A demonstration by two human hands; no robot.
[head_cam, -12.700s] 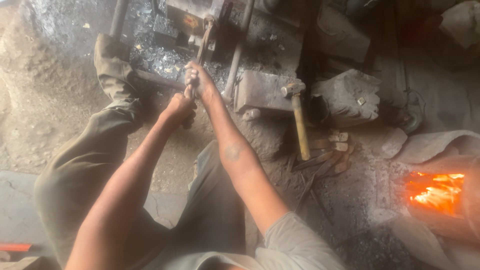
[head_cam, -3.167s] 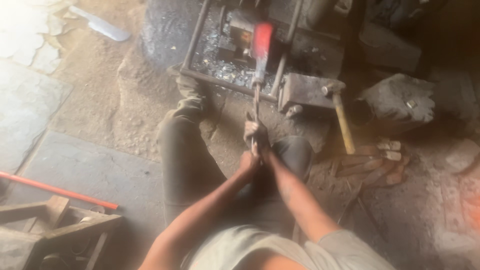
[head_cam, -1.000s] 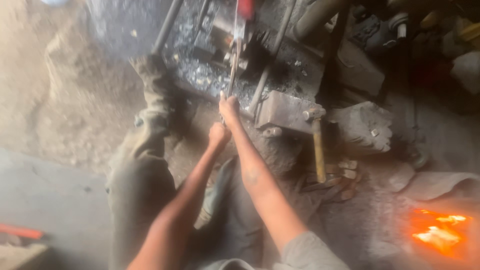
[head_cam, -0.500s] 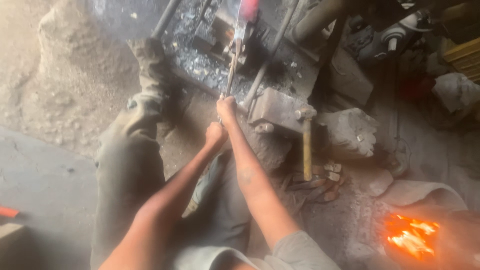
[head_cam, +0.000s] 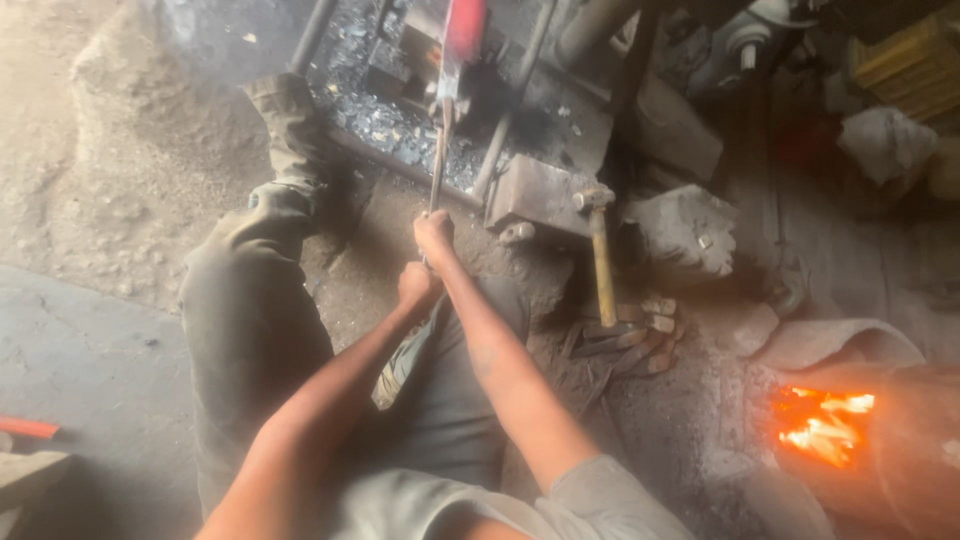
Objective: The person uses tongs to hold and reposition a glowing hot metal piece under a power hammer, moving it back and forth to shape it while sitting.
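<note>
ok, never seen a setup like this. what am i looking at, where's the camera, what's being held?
One view only, from a camera worn on the person's head, looking down at their own arms and legs as they sit on a dirt floor. The left hand and right hand both grip the long handles of tongs. The tongs hold a red-hot metal piece over a dark metal block and frame littered with black scale. A wooden-handled hammer lies just right of the hands, untouched, beside a steel block. At lower right, glowing coals burn in a fire. An orange rod lies at the far left.
</note>
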